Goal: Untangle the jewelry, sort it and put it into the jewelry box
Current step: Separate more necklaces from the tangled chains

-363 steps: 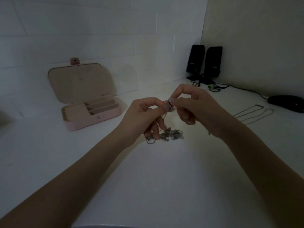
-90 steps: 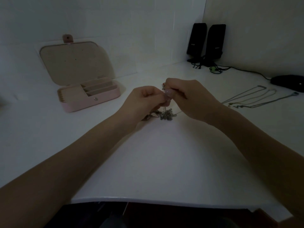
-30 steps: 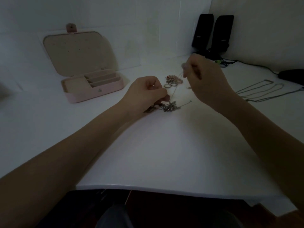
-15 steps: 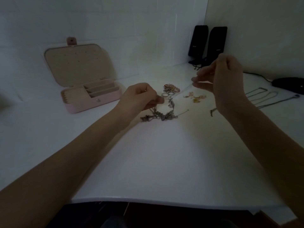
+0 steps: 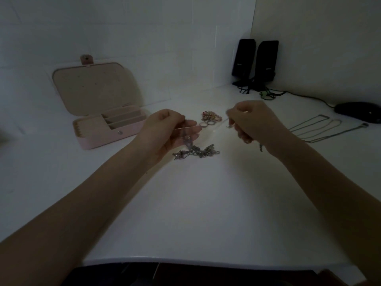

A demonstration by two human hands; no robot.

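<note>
A tangle of silver chains [image 5: 198, 152] lies on the white table [image 5: 206, 203] just below my hands. My left hand [image 5: 167, 131] pinches a strand that hangs down into the tangle. My right hand [image 5: 252, 122] pinches the other end of a thin chain [image 5: 218, 124] that stretches between both hands. A small heap of rings [image 5: 210, 118] sits behind the tangle. The pink jewelry box [image 5: 107, 124] stands open at the left, its lid raised and its compartments showing.
Three straightened necklaces [image 5: 321, 129] lie side by side at the right. Two black speakers [image 5: 255, 62] with cables stand in the back corner. A dark computer mouse [image 5: 358, 109] rests at the far right. The table's front edge runs along the bottom.
My right hand has come down and back toward the left hand, still pinching the thin chain. The small gold pieces seen a moment ago are now hidden behind it.
</note>
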